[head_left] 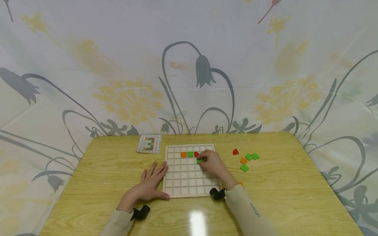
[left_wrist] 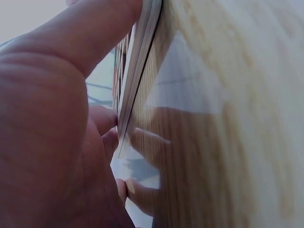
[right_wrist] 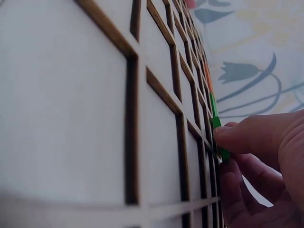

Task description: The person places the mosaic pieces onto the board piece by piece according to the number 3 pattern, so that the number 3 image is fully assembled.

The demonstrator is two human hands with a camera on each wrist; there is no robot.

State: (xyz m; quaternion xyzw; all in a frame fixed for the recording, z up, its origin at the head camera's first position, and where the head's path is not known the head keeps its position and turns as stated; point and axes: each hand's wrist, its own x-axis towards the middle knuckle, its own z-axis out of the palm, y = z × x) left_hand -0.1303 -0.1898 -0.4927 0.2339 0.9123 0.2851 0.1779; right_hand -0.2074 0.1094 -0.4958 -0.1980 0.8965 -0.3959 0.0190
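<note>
A square wooden grid board lies on the table, with an orange square tile, a green square tile and a red quarter-circle tile in a row near its far edge. My right hand pinches another green square tile between thumb and fingers, just below the red one; the right wrist view shows this tile close over the grid. With fingers spread, my left hand rests at the board's left edge, its thumb by the near corner. In the left wrist view the fingertips touch the board's side.
A small pattern card with coloured squares lies beyond the board on the left. Right of the board are a red quarter-circle, an orange tile and several green tiles. Another orange tile is partly hidden by the right arm.
</note>
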